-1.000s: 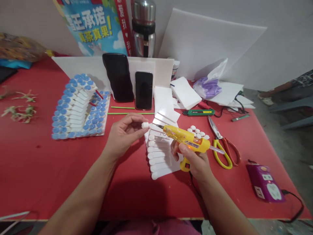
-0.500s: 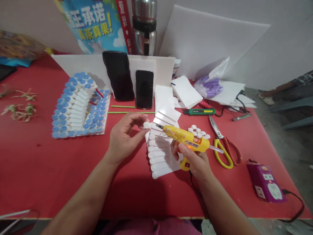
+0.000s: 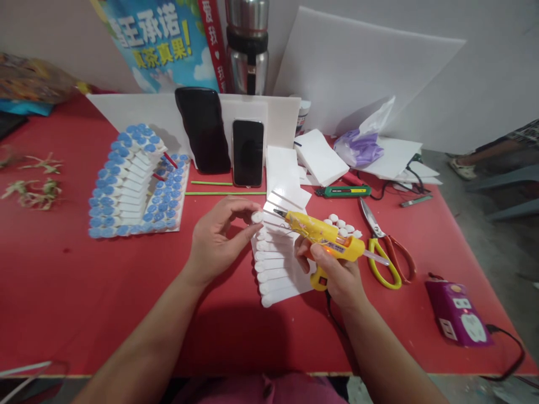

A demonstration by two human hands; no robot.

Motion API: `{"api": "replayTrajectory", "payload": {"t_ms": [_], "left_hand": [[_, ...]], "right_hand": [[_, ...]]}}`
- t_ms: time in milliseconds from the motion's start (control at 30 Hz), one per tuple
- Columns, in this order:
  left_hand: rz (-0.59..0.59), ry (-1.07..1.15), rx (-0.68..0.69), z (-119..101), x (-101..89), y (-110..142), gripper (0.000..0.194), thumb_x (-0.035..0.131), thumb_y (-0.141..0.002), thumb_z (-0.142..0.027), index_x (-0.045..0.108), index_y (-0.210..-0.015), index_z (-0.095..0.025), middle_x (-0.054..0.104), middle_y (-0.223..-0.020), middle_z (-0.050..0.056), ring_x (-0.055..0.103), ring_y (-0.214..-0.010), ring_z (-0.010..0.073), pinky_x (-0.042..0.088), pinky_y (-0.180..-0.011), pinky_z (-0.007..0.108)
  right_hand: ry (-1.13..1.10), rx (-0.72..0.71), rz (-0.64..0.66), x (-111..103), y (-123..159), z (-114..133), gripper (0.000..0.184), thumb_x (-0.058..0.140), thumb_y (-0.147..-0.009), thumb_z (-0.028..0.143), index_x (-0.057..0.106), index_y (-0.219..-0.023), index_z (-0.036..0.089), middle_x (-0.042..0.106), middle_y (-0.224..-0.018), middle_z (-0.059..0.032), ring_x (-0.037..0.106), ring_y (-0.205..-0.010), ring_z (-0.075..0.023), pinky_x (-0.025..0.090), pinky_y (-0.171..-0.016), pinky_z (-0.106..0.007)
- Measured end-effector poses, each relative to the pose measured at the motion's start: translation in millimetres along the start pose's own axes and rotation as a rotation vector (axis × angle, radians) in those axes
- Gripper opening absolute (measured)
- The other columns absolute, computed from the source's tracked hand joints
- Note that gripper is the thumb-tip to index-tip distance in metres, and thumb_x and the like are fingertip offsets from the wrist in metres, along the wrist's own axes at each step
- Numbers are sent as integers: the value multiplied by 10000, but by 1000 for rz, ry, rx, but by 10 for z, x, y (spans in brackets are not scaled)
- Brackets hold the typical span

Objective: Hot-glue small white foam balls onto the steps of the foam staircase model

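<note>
Between thumb and fingers, my left hand (image 3: 219, 235) pinches a small white round piece (image 3: 257, 217) at the upper left edge of a white stepped strip model (image 3: 282, 264). Similar white rounds line the model's left edge below it. My right hand (image 3: 332, 269) grips a yellow hot glue gun (image 3: 322, 235), its dark nozzle pointing left, a little apart from the held piece. A clear glue stick (image 3: 376, 257) sticks out of the gun's back. Behind the gun lies a small pile of white rounds (image 3: 342, 224), partly covered by it.
Scissors (image 3: 381, 247) and a green utility knife (image 3: 343, 192) lie to the right, near a purple power box (image 3: 457, 313). A blue-and-white stepped model (image 3: 135, 185) stands left. Two phones (image 3: 248, 152) lean on a white board. A person's leg (image 3: 488, 147) shows far right.
My left hand has shifted slightly right with the white round piece, onto the model's edge. The glue gun's nozzle has drawn a little right, away from the piece.
</note>
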State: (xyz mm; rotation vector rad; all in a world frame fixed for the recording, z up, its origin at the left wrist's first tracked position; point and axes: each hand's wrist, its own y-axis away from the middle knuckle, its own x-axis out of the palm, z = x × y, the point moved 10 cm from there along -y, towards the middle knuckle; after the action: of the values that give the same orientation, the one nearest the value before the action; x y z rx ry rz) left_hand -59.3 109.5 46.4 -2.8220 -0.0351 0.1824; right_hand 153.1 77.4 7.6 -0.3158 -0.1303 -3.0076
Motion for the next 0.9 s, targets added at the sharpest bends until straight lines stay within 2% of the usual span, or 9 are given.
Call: {"api": "replayTrajectory", "payload": {"t_ms": [267, 367, 467, 600, 733, 833, 900], "left_hand": [[-25, 63, -54, 13, 9, 10, 190, 844, -820, -195, 775, -994, -224, 771, -1025, 47, 719, -951, 200, 600, -878, 329], [-75, 197, -207, 103, 4, 11, 202, 884, -772, -198, 780, -945, -213, 782, -952, 36, 719, -822, 162, 609, -776, 285], [-138, 478, -430, 240, 45, 58, 216, 927, -717, -246, 755, -840, -204, 773, -830, 11, 708, -698, 127, 611, -698, 244], [-110, 708, -691, 360, 204, 175, 253, 951, -691, -277, 733, -773, -180, 782, -897, 36, 714, -721, 105, 622, -691, 184], [-62, 790, -770, 419, 298, 222, 231, 946, -692, -215, 753, -815, -189, 766, -946, 30, 733, -803, 103, 638, -791, 158], [-63, 879, -810, 478, 334, 242, 339, 963, -661, -168, 780, -939, -236, 751, -902, -5, 741, -808, 88, 633, -782, 123], [-79, 940, -842, 519, 343, 262, 392, 987, -629, -162, 784, -954, -247, 747, -882, -14, 742, -791, 72, 623, -758, 91]], "right_hand": [[9, -37, -14, -72, -5, 12, 317, 711, -940, 486, 751, -854, 184, 657, -854, -62, 556, -645, -164, 436, -561, -327], [-9, -66, -17, -82, -10, 38, 288, 709, -947, 460, 763, -861, 190, 660, -844, -60, 556, -657, -165, 428, -563, -322], [-22, -74, -16, -87, -15, 45, 298, 707, -946, 467, 757, -849, 190, 643, -768, -48, 527, -617, -161, 414, -554, -323], [-20, -57, -26, -135, -20, 4, 295, 674, -971, 455, 757, -869, 192, 610, -687, -35, 527, -615, -176, 394, -551, -326], [-22, -55, -30, -168, -28, -7, 305, 664, -978, 463, 755, -874, 192, 603, -685, -32, 519, -601, -172, 375, -545, -324], [-35, -70, -28, -152, -38, 29, 303, 682, -966, 464, 750, -862, 188, 623, -726, -36, 520, -596, -162, 372, -550, -323], [-52, -82, -30, -139, -43, 55, 298, 693, -961, 459, 750, -856, 186, 632, -748, -35, 520, -590, -152, 374, -551, -321]]}}
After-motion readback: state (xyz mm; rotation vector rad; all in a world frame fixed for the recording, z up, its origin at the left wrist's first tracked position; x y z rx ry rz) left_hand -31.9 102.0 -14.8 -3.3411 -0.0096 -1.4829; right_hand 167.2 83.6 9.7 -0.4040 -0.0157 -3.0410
